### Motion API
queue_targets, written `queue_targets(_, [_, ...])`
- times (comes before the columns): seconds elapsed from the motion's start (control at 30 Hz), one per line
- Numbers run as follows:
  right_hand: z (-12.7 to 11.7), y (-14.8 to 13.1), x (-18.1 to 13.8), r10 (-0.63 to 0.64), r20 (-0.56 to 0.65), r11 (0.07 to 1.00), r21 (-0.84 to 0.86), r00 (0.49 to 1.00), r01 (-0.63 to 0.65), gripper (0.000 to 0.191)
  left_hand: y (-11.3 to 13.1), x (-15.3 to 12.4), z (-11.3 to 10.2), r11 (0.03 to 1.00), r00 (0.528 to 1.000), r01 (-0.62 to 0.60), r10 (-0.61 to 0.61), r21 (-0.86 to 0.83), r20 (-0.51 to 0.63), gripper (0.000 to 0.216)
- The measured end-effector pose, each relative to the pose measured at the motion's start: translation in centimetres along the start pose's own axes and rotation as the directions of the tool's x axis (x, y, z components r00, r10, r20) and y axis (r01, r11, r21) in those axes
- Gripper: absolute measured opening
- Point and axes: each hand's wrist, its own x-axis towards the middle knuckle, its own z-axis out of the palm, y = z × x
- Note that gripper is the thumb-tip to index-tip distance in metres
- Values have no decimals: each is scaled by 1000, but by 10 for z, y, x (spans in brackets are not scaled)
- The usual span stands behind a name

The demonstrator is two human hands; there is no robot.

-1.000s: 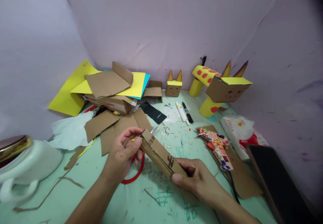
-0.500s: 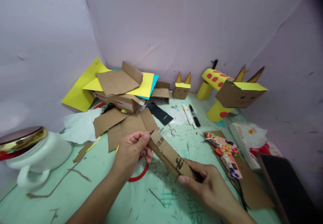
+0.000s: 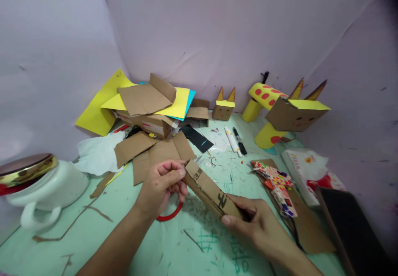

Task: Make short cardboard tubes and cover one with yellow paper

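Note:
A long, narrow piece of folded brown cardboard (image 3: 209, 187) with black printed characters slants above the table in front of me. My right hand (image 3: 253, 222) grips its near end, thumb on one side and fingers on the other. At the far end, the thumb and fingertips of my left hand (image 3: 166, 180) pinch the corner. Under my left hand lies what looks like a pair of scissors, showing a red handle loop (image 3: 170, 216); the hand hides most of the rest. Behind it lies an opened-out cardboard sheet (image 3: 164, 149).
A white mug (image 3: 52, 193) with a gold-rimmed lid stands left. Cardboard and coloured paper (image 3: 177, 104) are piled behind. Markers (image 3: 233, 141), a small eared cardboard box (image 3: 223, 111) and a spotted yellow paper animal (image 3: 290, 116) stand farther back. A tissue pack (image 3: 298, 170) and phone (image 3: 351, 226) lie right.
Both hands keep the cardboard in nearly the same pose. The fingers of my left hand have shifted slightly at its far end, and the view has moved a little.

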Motion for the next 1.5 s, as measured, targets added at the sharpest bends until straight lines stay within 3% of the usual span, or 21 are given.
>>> queue_targets(0.3, [-4, 7, 1, 5, 60, 1000, -5, 998, -5, 32, 3, 0, -4, 997, 999, -13, 10, 71, 36, 41])
queue_targets(0.4, [-6, 6, 2, 10, 94, 999, 39, 996, -14, 32, 2, 0, -5, 983, 996, -42, 27, 179, 83, 66])
queue_targets(0.5, [-6, 4, 3, 29, 91, 991, 125, 995, -41, 34, -5, 1, 0, 993, 992, -62, 50, 105, 115, 84])
queue_targets(0.6, [-4, 2, 4, 24, 70, 973, 226, 997, -40, 38, -19, -1, 10, 999, 987, 41, -40, -1, 155, 77])
queue_targets(0.7, [1, 1, 3, -35, 120, 939, 343, 992, -8, 44, -35, -5, 20, 989, 971, 140, -146, 43, 188, 63])
queue_targets(0.9, [10, -4, 2, -90, 114, 915, 402, 989, 37, 40, -42, -6, 25, 989, 976, 136, -144, 62, 164, 41])
queue_targets(1.1, [11, 3, 1, -122, 52, 959, 264, 991, 104, 41, -40, -6, 22, 987, 979, 148, -155, 60, 132, 40])
queue_targets(1.3, [18, 19, 2, -91, -205, 964, 227, 975, 138, 57, -37, -5, 23, 990, 986, 130, -135, 51, 94, 42])
queue_targets(1.4, [15, 17, 0, -232, -214, 965, 71, 949, 252, 45, -37, -5, 24, 992, 990, 120, -124, 49, 75, 42])
queue_targets(1.5, [6, 8, -4, -456, -166, 890, -110, 875, 443, 37, -38, -4, 25, 994, 994, 99, -101, 44, 43, 43])
